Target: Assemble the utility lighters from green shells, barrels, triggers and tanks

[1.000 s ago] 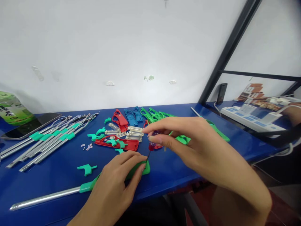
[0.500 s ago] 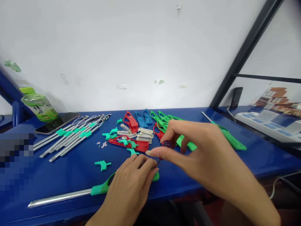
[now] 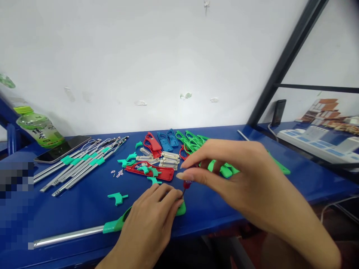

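Beneath my left hand [image 3: 153, 216] lies a green long-necked lighter [image 3: 116, 225] on the blue table, its silver tube pointing left. My left fingers are closed over its handle, hiding most of it; a green end shows past the fingertips. My right hand [image 3: 224, 173] is bent above that end, thumb and forefinger pinched at the top of a small red-handled screwdriver [image 3: 187, 184]. The screwdriver stands tilted, its thin shaft running down to the lighter's handle beside my left fingertips. Where its tip meets the handle is hidden. A loose turquoise trigger piece [image 3: 117, 198] lies left of my left hand.
Behind my hands lie red shells [image 3: 165, 173], blue shells [image 3: 165, 142], green shells [image 3: 193, 140] and clear fuel tanks [image 3: 169, 160]. Silver tubes [image 3: 77, 168], a phone [image 3: 63, 149] and a bottle [image 3: 40, 129] are on the left. Another green lighter [image 3: 281, 167] lies right.
The view has shifted slightly. My right thumb and forefinger sit higher on the screwdriver, so more of its red handle shows below them. My left hand stays on the lighter.
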`<state>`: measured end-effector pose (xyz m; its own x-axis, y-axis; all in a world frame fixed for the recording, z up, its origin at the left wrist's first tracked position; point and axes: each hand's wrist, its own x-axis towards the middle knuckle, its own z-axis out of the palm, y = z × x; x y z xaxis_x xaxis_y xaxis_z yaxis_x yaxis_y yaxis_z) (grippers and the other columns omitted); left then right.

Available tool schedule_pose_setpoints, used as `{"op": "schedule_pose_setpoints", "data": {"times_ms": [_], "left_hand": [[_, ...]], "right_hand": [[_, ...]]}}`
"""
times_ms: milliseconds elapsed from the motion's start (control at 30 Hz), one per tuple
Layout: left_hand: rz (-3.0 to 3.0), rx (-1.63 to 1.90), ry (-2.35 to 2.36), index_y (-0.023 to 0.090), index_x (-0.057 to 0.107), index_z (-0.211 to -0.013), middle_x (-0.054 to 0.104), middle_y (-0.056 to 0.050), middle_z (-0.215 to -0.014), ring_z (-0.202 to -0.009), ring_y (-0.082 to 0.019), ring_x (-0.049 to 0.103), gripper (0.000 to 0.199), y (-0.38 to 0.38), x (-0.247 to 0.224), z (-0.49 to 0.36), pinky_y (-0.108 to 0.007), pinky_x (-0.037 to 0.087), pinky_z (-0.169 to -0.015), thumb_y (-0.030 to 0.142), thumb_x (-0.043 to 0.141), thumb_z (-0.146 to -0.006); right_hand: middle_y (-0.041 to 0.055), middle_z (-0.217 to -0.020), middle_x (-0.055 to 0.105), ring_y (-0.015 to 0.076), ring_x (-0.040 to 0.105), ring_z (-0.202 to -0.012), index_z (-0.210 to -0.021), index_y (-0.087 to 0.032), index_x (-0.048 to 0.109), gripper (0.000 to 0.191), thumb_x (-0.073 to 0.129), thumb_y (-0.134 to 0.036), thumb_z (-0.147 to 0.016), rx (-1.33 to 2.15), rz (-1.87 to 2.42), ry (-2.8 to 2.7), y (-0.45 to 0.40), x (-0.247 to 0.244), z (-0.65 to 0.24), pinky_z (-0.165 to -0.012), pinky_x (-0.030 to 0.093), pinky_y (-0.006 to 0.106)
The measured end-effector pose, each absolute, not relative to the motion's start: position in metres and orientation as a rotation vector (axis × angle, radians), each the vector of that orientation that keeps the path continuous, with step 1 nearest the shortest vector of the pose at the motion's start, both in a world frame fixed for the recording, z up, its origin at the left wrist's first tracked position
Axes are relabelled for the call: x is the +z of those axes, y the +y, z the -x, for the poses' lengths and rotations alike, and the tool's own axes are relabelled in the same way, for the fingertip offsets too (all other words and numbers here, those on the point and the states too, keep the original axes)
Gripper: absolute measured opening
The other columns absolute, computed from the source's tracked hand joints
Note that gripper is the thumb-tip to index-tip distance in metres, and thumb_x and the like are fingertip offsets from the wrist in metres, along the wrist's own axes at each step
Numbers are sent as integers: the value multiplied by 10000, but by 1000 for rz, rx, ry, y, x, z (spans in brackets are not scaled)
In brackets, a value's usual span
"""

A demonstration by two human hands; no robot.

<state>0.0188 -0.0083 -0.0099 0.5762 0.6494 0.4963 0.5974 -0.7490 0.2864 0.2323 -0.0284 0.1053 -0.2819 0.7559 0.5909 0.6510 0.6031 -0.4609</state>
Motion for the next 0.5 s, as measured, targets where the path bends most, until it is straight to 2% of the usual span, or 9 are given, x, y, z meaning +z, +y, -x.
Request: {"op": "schedule_pose_setpoints", "data": {"times_ms": [67,133,200,233,333,400,500], "left_hand": [[-2707,895,1077,262,701,-1099,767,-3,-1017,-887,-244,725,230,-8,-9,-18,-374,582,-783,173,493,-1139],[-2700,897,1079,262,706,-1101,766,-4,-1017,-883,-239,728,242,-7,-9,-18,-367,582,-776,170,486,-1138],[-2693,908,1083,265,705,-1104,764,-2,-1016,-876,-235,727,239,-7,-8,-19,-362,579,-772,178,486,-1141],[-2688,915,1082,269,701,-1104,763,2,-1015,-875,-233,728,233,-7,-9,-19,-360,577,-771,182,489,-1142],[-2648,936,1080,281,677,-1097,761,19,-1011,-882,-217,735,189,-8,-9,-19,-349,565,-776,190,516,-1137],[-2617,950,1075,284,657,-1090,758,26,-1008,-890,-207,738,153,-9,-9,-18,-341,557,-784,195,539,-1130],[-2596,950,1065,290,645,-1093,760,30,-1031,-906,-191,740,152,-9,-8,-17,-328,552,-805,189,536,-1128]], "right_hand": [[-81,-817,822,97,687,-658,-869,-256,817,143,899,-322,-964,99,1142,-1992,-26,105,-232,-632,497,253],[-79,-898,851,95,717,-703,-952,-263,842,92,872,-340,-993,109,1119,-1997,-25,105,-233,-656,507,243],[-83,-988,872,91,765,-796,-1034,-273,856,44,813,-278,-1040,172,1058,-2011,-26,106,-235,-723,537,214],[-88,-996,875,85,778,-824,-1028,-270,857,80,790,-233,-1051,202,1034,-2011,-27,106,-236,-750,544,199],[-98,-904,862,78,781,-813,-906,-248,839,141,808,-187,-1029,236,1033,-1993,-28,107,-236,-762,542,191],[-98,-836,841,83,757,-747,-852,-244,826,142,875,-255,-985,250,1067,-1964,-28,106,-234,-701,530,211],[-90,-730,786,98,705,-657,-772,-235,788,263,931,-392,-928,286,1134,-1927,-27,105,-231,-583,477,250]]}}
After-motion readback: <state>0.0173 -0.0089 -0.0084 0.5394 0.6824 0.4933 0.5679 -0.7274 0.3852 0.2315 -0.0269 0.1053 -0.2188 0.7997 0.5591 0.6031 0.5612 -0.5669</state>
